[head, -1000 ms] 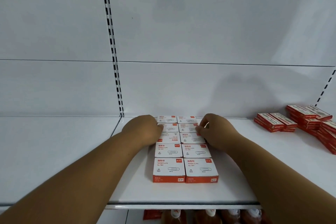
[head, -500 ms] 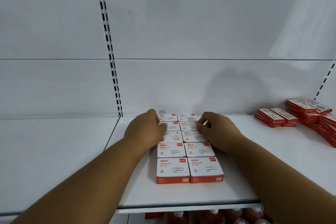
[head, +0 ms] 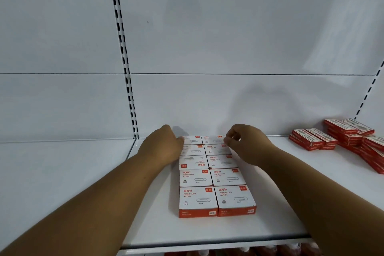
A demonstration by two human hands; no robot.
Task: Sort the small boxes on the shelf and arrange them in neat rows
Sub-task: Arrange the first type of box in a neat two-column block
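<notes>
Several white and orange paper clip boxes (head: pixel 216 199) lie flat on the white shelf (head: pixel 187 230) in two columns running from front to back. My left hand (head: pixel 164 147) rests against the left side of the rear boxes, fingers curled and pressed to them. My right hand (head: pixel 247 145) is at the right side of the rear boxes, fingertips pinched together at the corner of the back right box (head: pixel 214 139). Neither hand lifts a box. One box in the left column, third from the front (head: pixel 193 162), is turned the other way round.
A loose pile of red boxes (head: pixel 349 141) lies at the right end of the shelf. A slotted upright (head: pixel 124 64) runs up the white back panel on the left. More red goods (head: pixel 239 252) show on the shelf below.
Both hands have slid backward along the sides of the columns, from the middle boxes to the rear ones. The view has shifted a little.
</notes>
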